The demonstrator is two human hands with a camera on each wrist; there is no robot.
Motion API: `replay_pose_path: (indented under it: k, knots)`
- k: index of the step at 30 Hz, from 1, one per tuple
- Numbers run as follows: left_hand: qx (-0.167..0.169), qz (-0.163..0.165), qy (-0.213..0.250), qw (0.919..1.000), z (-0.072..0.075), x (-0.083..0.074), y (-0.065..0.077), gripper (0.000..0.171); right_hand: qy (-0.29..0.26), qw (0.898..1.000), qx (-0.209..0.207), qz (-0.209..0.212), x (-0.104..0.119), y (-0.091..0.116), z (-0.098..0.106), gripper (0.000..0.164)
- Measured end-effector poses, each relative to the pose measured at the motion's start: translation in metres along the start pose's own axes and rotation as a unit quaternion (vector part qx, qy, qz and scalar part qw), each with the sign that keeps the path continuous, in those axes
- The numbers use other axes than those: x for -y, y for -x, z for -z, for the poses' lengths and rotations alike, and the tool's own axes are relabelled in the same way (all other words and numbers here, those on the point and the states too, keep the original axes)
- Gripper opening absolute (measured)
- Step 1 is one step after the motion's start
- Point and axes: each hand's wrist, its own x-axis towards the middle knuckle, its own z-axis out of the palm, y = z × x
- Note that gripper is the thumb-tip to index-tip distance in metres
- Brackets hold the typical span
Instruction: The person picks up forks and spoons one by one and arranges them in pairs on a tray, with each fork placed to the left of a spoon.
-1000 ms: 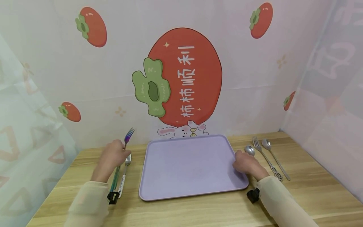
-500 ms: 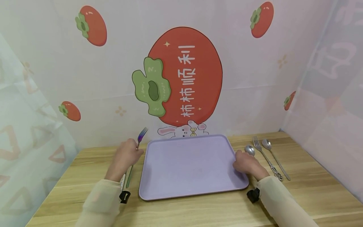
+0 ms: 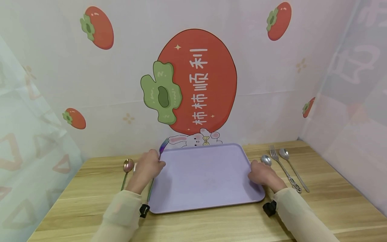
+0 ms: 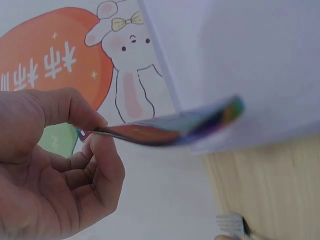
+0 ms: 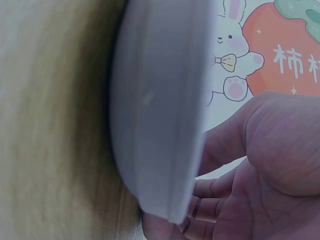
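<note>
At the bottom of my head feed, two pale sleeves point(image 3: 121, 211) reach in over the wooden table point(image 3: 211, 225), each with a little black wrist camera point(image 3: 270, 208). Next up is the left hand point(image 3: 148, 167), thumb and forefinger pinching the rainbow fork point(image 3: 162, 148) by its handle, prongs up top. It's at the left edge of the purple tray point(image 3: 205, 178); I honestly can't tell if fork and tray touch. The right hand point(image 3: 262, 173) has the tray's right side, fingers curled around the rim. My worry is that fork: the pinch looks thin to me, so if the handle snags on the raised rim it could twist or drop. If the right hand pulls meanwhile, I'd guess the tray skids and knocks it. Left of the left hand lies a coppery spoon point(image 3: 128, 165) with another fork point(image 4: 230, 223) beside it, mostly hidden from the head view, so a careless elbow move could probably sweep both. On the other side, a short-looking spoon point(image 3: 266, 160) sits near the right hand, then a fancy-handled fork point(image 3: 279, 163) and a long spoon point(image 3: 290, 164); shoving the tray that way might scatter them. Furthest back is the wall sheet point(image 3: 260, 117) with its big persimmon print point(image 3: 211, 84).
</note>
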Motion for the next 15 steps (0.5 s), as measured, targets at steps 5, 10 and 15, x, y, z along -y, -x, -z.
replay_pose_path:
  k: [5,10,15]
  knots:
    - [-0.005,-0.01,0.005,0.9999,-0.008,-0.006,0.0,0.026,-0.002,1.0,0.001,0.002,0.0,0.0,0.0,0.033]
    - [0.007,-0.005,0.018,0.9998,-0.013,-0.011,0.0,0.026,-0.004,1.0,0.002,0.002,0.0,0.0,0.0,0.034]
    - [0.008,-0.015,0.023,0.9996,-0.018,-0.015,-0.001,0.031,-0.001,1.0,0.005,-0.001,0.0,0.0,0.0,0.038]
